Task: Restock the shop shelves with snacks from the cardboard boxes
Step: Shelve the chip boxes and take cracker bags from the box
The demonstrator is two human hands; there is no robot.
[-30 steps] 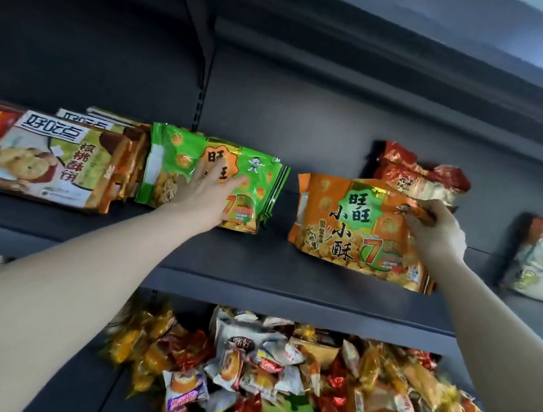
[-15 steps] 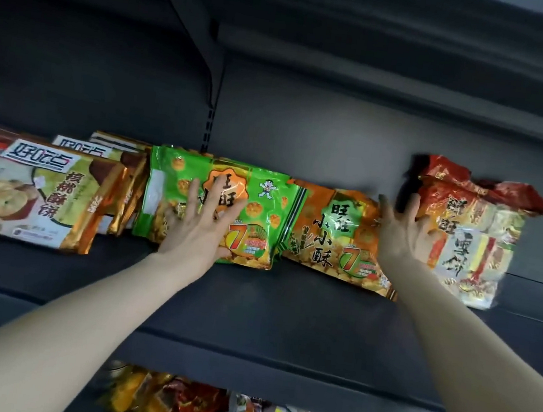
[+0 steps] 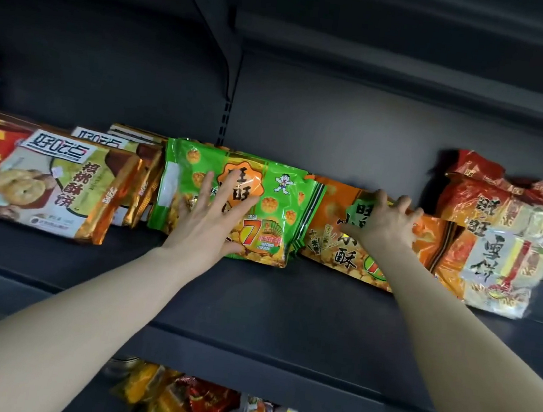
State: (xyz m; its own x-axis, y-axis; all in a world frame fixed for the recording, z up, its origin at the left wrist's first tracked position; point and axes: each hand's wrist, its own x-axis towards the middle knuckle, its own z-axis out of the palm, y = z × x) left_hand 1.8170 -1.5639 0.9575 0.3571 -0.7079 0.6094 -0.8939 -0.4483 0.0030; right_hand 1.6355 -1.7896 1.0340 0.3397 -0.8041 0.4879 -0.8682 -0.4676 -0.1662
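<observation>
Left hand (image 3: 208, 228) lay flat on the green bag (image 3: 191, 174); right hand (image 3: 386, 224) gripped the orange bag (image 3: 331, 210). Pulling hard might drop it.

green snack bag (image 3: 265, 187) orange badge; right of it orange snack bag (image 3: 328, 234); left, cookie-print packet (image 3: 58, 184); shelf (image 3: 284, 304) dark grey.
</observation>
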